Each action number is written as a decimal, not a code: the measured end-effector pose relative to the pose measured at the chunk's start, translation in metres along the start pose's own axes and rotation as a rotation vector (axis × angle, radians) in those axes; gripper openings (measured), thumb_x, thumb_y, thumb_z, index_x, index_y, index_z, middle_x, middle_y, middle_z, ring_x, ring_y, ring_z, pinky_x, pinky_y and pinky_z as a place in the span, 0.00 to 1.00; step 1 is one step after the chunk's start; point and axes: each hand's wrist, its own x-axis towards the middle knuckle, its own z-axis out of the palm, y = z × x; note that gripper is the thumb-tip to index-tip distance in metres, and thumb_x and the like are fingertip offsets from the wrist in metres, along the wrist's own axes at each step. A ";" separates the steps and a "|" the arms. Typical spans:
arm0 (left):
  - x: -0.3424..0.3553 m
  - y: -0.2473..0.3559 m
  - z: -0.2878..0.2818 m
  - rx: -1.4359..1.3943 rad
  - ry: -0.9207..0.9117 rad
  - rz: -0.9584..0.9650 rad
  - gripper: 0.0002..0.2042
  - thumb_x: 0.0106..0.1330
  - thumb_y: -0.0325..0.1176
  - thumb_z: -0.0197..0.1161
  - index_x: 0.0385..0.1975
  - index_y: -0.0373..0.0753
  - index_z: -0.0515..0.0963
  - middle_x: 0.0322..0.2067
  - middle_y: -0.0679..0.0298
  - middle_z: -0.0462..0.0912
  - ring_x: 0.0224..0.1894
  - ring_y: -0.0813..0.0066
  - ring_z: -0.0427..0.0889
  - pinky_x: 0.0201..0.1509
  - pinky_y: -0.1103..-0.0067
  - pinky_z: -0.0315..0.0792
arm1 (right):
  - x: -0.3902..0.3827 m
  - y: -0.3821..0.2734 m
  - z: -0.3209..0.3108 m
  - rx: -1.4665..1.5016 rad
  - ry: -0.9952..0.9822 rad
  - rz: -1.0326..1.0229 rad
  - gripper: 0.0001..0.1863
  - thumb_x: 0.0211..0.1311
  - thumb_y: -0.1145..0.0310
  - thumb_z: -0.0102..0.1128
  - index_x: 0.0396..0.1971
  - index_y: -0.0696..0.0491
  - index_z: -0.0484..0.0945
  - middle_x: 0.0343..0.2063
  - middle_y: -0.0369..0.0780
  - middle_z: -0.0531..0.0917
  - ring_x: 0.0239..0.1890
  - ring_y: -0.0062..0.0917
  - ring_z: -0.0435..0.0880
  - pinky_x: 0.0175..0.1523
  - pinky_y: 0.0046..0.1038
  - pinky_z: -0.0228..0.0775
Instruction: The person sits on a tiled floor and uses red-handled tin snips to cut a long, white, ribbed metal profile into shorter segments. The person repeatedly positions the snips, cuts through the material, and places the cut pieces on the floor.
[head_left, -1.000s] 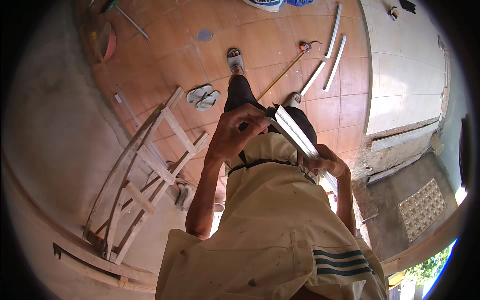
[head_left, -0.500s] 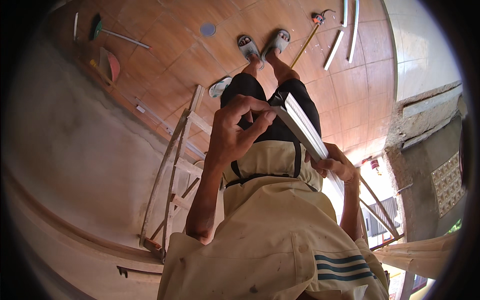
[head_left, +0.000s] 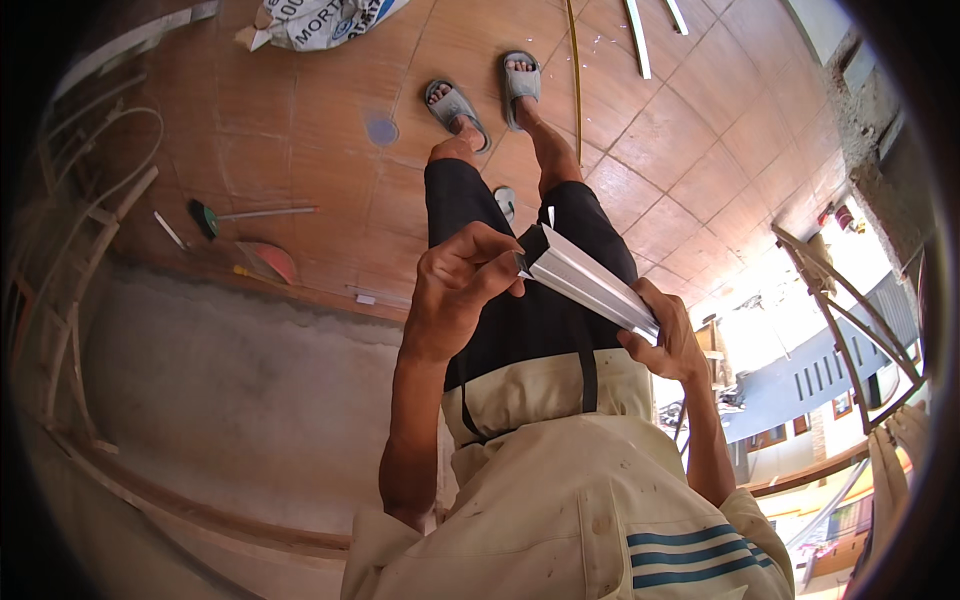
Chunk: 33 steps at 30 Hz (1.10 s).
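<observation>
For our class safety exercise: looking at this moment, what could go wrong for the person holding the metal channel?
The left hand pinches the cut end of the metal channel; that edge might nick fingers. The right hand grips only the other end, so it could slip and drop toward the feet in open sandals.

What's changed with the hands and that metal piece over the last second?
The left hand slid from above the metal channel to pinch its near end. The view swung, so the sandalled feet now show fully. The right hand kept supporting the channel's far end.
</observation>
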 end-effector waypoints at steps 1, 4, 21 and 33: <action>0.012 0.003 -0.005 -0.011 -0.035 -0.055 0.08 0.75 0.32 0.68 0.43 0.34 0.83 0.34 0.65 0.85 0.37 0.80 0.80 0.45 0.79 0.75 | 0.007 0.004 0.002 0.045 0.010 -0.034 0.19 0.51 0.59 0.66 0.37 0.58 0.77 0.22 0.44 0.73 0.24 0.35 0.76 0.35 0.35 0.67; 0.050 0.028 -0.010 0.005 -0.162 -0.192 0.09 0.74 0.35 0.67 0.43 0.35 0.82 0.33 0.66 0.84 0.37 0.80 0.79 0.48 0.80 0.75 | 0.023 0.014 0.004 0.394 -0.082 0.014 0.20 0.51 0.58 0.65 0.39 0.58 0.79 0.20 0.41 0.75 0.21 0.29 0.76 0.31 0.31 0.68; 0.193 0.164 0.006 0.699 -0.515 -0.132 0.06 0.75 0.28 0.66 0.42 0.32 0.84 0.34 0.67 0.85 0.37 0.82 0.81 0.45 0.82 0.74 | 0.109 -0.078 0.114 0.558 0.725 0.137 0.24 0.57 0.57 0.69 0.47 0.59 0.79 0.24 0.44 0.76 0.24 0.31 0.77 0.34 0.32 0.67; 0.210 0.134 0.047 1.406 -0.719 0.160 0.04 0.69 0.29 0.73 0.36 0.39 0.85 0.30 0.68 0.83 0.34 0.79 0.79 0.37 0.77 0.72 | 0.090 -0.053 0.139 1.560 0.252 0.117 0.30 0.63 0.52 0.61 0.57 0.60 0.77 0.28 0.39 0.81 0.19 0.22 0.77 0.30 0.26 0.71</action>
